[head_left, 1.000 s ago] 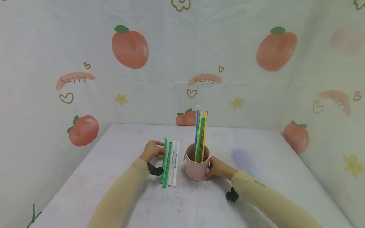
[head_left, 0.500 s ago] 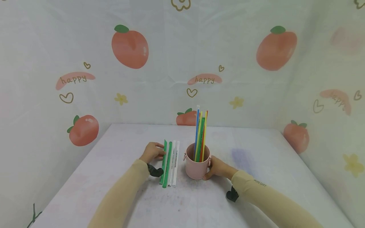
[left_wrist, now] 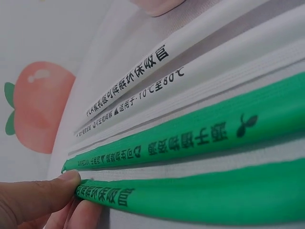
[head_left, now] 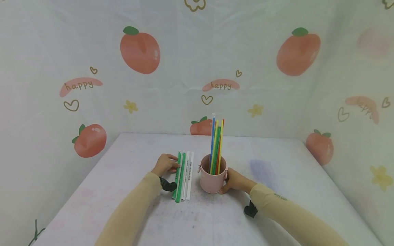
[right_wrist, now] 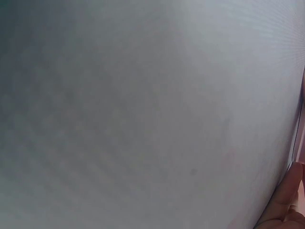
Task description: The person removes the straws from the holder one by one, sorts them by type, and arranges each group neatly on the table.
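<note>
In the head view, my left hand (head_left: 166,164) is at the far part of the leftmost green-wrapped drinking straw (head_left: 176,177). The left wrist view shows thumb and fingers pinching this straw (left_wrist: 219,193) near one end. Beside it lie another green-wrapped straw (head_left: 181,181) and two white-wrapped straws (left_wrist: 190,78), roughly side by side. To their right stands a small pink bucket (head_left: 211,184) with side handles, gripped low on its right side by my right hand (head_left: 235,181). Several blue, yellow, green and red straws (head_left: 217,147) stand upright in it. Only some fingers (right_wrist: 286,195) show in the right wrist view.
A pale tabletop (head_left: 197,225) with a faint purple patch holds everything. Behind it and at the sides hangs a white curtain (head_left: 172,102) printed with peaches. Dark wrist straps (head_left: 250,209) sit on both sleeves.
The far end of the leftmost green-wrapped straw has dropped slightly toward the row, with my left hand still pinching it. My right hand and the pink bucket have stayed in place.
</note>
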Demonstrator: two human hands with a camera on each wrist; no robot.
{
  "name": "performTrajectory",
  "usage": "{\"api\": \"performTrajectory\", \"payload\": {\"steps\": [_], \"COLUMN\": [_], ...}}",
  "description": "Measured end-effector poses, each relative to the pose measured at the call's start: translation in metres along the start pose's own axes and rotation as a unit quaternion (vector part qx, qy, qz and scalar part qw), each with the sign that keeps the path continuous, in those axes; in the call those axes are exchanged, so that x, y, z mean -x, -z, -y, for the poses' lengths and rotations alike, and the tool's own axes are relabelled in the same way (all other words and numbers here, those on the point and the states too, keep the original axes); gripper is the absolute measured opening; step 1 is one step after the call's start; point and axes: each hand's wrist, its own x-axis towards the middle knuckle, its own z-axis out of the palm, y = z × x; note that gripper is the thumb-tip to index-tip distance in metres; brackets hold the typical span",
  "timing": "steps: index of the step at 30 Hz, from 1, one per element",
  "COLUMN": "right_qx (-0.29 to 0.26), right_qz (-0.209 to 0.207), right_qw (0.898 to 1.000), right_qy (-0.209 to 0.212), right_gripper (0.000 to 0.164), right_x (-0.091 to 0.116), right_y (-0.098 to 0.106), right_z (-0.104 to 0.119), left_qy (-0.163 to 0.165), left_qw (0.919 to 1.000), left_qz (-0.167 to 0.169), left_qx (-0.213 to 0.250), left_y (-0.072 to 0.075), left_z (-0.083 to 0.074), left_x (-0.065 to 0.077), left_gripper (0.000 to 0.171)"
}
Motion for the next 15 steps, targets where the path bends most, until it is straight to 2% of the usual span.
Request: {"api": "performTrajectory", "payload": {"steps": [8,15], "right_qx": [0.006,0.005], "right_qz": [-0.016,-0.011], "right_qw": [1.0,1.0], "right_qy": [-0.021,-0.01], "right_gripper": [0.081,0.081], "right_x": [-0.0004,0.0008], "right_y": [-0.0013,-0.0007], "right_z": [0.0012,0.0017], "left_qy": [0.014,0.012], "left_qw": [0.9999,0.9999], "left_qz": [-0.003,-0.004], "left_qx": [-0.006,-0.002], "left_y": [-0.0007,-0.0015], "left_z": [-0.0034,-0.001], "left_x": [0.0048,0.0009], "left_gripper": [0.04,0.042]}}
